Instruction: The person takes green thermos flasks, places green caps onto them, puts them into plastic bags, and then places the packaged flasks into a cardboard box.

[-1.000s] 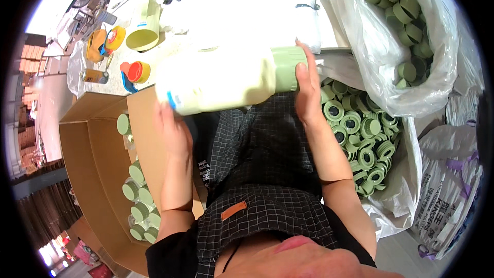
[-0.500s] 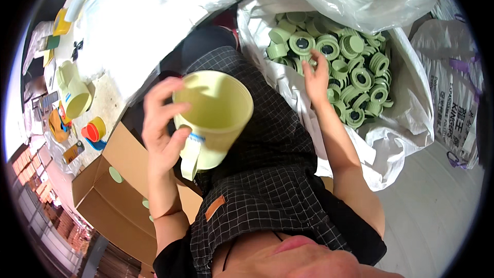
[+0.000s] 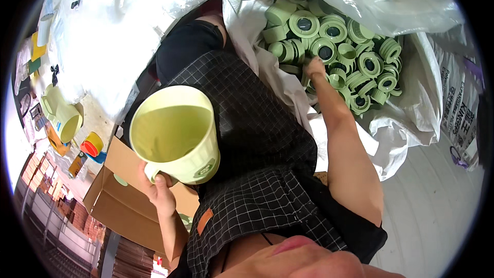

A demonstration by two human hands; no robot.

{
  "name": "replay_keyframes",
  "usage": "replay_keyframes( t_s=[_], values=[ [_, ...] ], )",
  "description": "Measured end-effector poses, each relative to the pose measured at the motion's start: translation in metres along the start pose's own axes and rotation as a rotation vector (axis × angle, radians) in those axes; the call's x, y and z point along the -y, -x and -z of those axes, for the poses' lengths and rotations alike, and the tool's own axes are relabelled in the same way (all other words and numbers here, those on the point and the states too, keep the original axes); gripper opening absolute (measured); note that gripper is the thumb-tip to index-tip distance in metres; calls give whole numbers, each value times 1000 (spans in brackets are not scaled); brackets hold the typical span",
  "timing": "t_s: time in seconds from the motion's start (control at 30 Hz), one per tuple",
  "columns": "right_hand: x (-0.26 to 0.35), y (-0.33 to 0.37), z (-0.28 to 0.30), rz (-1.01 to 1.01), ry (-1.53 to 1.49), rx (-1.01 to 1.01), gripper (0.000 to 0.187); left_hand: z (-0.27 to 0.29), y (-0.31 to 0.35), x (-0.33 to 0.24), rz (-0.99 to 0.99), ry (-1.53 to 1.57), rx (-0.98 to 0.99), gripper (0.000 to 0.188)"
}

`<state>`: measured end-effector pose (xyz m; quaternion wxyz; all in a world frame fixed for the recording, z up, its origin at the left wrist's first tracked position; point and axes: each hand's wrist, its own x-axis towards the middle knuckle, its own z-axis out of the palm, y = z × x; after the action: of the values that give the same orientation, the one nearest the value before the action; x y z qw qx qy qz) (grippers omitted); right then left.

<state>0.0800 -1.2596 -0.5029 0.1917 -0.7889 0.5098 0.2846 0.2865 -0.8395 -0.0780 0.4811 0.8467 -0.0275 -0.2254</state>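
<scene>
My left hand (image 3: 158,191) is closed around the handle of a pale green plastic pitcher (image 3: 198,154). The pitcher is tilted with its wide mouth toward me, and nothing shows inside it. A round printed mark is on its side. Over to the right, my right hand (image 3: 315,67) is down among green plastic lids (image 3: 369,65) that fill a white sack (image 3: 427,82). Its fingers look curled in, but the lids and the hand itself hide the tips, so what they hold cannot be made out. Several lids have dark round centres.
An open cardboard box (image 3: 116,203) stands at my left, with green pieces inside. Another green pitcher (image 3: 63,116) lies on the table beyond, near a red and yellow cup (image 3: 92,145). White plastic wrapping (image 3: 118,25) covers much of the table. Clear plastic (image 3: 381,0) overhangs the sack.
My left hand has shifted from the pitcher's rim to its handle, and the pitcher has turned and moved left. My right hand has gone from spread above the lids to curled down among them.
</scene>
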Motion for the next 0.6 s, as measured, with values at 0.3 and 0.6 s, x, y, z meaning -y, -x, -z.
replay_keyframes(
  t_s=[0.3, 0.6],
  values=[
    [7, 29, -8, -252, -119, 224, 83, 0, 0, 12, 47, -37, 35, 69],
    [78, 120, 224, 674, -927, -165, 37, -15, -13, 6, -185, 108, 219, 54]
  ],
)
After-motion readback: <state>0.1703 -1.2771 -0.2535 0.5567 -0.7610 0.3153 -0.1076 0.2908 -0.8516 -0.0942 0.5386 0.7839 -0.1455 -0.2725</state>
